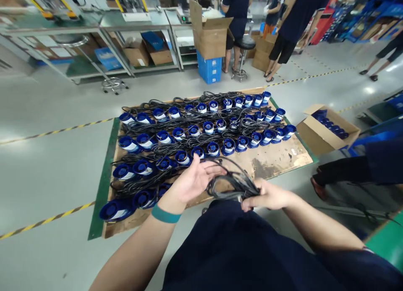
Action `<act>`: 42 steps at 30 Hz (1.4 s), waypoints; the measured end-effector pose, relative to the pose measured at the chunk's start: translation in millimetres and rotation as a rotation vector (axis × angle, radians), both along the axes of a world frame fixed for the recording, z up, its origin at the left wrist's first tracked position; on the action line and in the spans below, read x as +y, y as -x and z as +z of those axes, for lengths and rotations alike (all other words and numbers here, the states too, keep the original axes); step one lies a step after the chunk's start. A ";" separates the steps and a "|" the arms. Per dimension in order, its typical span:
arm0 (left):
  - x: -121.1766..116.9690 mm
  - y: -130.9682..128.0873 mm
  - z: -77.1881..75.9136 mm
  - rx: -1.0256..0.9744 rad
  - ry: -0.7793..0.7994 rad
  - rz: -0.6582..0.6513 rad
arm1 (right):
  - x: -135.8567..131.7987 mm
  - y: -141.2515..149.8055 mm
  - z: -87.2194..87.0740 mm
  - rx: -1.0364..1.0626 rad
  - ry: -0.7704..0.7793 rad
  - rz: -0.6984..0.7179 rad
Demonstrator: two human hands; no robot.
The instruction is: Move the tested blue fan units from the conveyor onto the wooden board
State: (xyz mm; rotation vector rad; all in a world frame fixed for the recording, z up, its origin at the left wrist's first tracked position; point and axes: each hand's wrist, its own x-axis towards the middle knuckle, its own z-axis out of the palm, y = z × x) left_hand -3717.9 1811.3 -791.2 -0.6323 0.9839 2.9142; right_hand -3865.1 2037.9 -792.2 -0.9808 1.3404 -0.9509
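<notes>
Right hand (267,195) grip pinches the black cable coil (231,184); left hand (192,179) open, flat, loops seemingly draped over fingers. Keep loops even, pinch firm.

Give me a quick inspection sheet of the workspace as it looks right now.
Surface: worn board on the floor, green edging.
Job's things: coiled black cord between both hands; rows of blue units on the board.
Clutter: open box of blue units right of the board.
Hands: left hand open, fingers in the coil; right hand shut on the cord.
Cables: black cords tangled among the units.
Surroundings: benches, cardboard boxes, blue crate, stool, people standing behind, a person's leg at right.
</notes>
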 end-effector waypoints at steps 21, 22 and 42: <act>23.9 -18.1 -160.6 -0.565 1.891 0.139 | -181.6 34.4 69.4 1.005 0.216 0.778; 22.9 -17.2 -158.7 -0.590 1.893 0.112 | -189.1 28.1 57.4 1.049 0.224 0.808; 21.6 -29.0 -161.1 -0.356 2.424 0.376 | -218.4 -10.6 -76.3 1.391 0.315 0.541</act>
